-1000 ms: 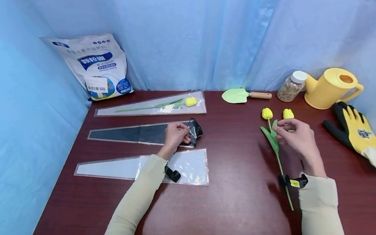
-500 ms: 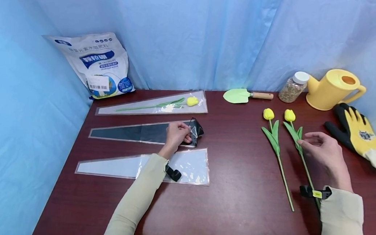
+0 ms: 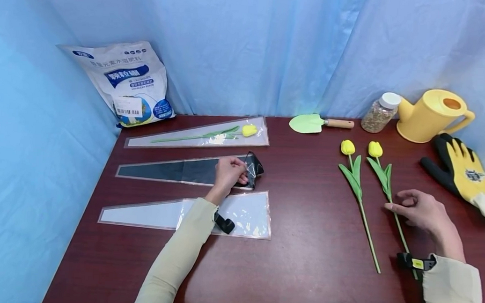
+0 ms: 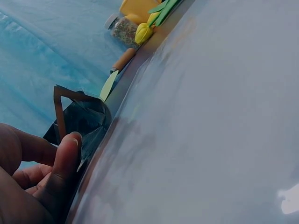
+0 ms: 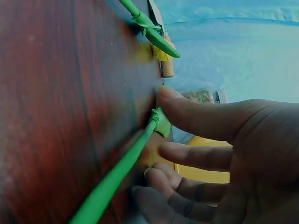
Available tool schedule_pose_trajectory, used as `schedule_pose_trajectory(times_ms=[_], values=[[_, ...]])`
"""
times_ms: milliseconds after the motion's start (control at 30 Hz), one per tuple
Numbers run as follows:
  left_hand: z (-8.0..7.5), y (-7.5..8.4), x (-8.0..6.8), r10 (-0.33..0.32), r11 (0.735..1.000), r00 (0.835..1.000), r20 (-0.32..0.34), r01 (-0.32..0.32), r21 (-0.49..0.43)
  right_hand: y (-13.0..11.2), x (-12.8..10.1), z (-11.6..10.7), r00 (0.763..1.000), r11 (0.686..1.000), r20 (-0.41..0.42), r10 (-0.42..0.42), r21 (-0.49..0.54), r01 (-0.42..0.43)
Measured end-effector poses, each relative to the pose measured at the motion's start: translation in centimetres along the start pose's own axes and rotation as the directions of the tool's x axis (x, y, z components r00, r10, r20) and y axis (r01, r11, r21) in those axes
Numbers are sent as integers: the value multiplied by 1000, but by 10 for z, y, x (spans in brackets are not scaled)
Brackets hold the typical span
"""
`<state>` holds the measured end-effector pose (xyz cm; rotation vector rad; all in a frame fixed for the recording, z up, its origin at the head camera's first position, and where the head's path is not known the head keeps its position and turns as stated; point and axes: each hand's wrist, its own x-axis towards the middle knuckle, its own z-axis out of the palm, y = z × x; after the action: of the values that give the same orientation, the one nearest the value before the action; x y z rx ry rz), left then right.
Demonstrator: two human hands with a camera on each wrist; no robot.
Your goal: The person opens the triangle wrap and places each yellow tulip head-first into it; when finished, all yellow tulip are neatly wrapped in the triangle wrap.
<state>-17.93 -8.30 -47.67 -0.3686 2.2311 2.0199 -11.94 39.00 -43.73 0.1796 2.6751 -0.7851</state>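
Observation:
In the head view my left hand [image 3: 227,175] pinches the raised mouth of a black tapered flower sleeve [image 3: 173,171], holding its clear edge up; the left wrist view shows thumb and fingers on that edge. My right hand [image 3: 424,213] is beside the stem of the right-hand yellow tulip [image 3: 387,181], thumb and fingers apart. The right wrist view shows the green stem [image 5: 119,175] in front of the spread fingers, with nothing gripped. A second yellow tulip [image 3: 355,179] lies to its left. Above the black sleeve, a white sleeve [image 3: 141,142] contains a tulip.
Below lies another white sleeve [image 3: 136,217], flat. Along the back stand a fertilizer bag [image 3: 124,84], a jar of granules [image 3: 379,115] and a yellow watering can [image 3: 428,117], with a green hand trowel [image 3: 308,123] lying there. A yellow-black glove [image 3: 469,174] lies at right.
My right hand has moved right and toward me, from above the tulip blooms to beside the right tulip's stem, uncovering that tulip. The left hand still holds the black sleeve's mouth.

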Motion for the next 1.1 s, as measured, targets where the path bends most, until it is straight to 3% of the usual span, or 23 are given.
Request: schedule_pose_trajectory(times_ms=[133, 667, 900, 1000, 1100], values=[[0, 0, 0, 0, 1000, 1000, 0, 0, -1, 0, -2, 3, 999, 1000, 29, -15, -26, 16], [1, -2, 1, 9, 1000, 1000, -5, -9, 16, -10, -3, 8, 998, 996, -64, -23, -85, 17], [0, -2, 0, 16, 1000, 1000, -9, -16, 25, -7, -5, 7, 999, 993, -50, 0, 116, 6], [0, -1, 0, 19, 1000, 1000, -8, -18, 24, -5, -3, 7, 999, 970, -41, -14, 242, 23], [0, -1, 0, 19, 1000, 1000, -12, -19, 23, -3, -1, 7, 999, 927, -30, -38, 371, 47]])
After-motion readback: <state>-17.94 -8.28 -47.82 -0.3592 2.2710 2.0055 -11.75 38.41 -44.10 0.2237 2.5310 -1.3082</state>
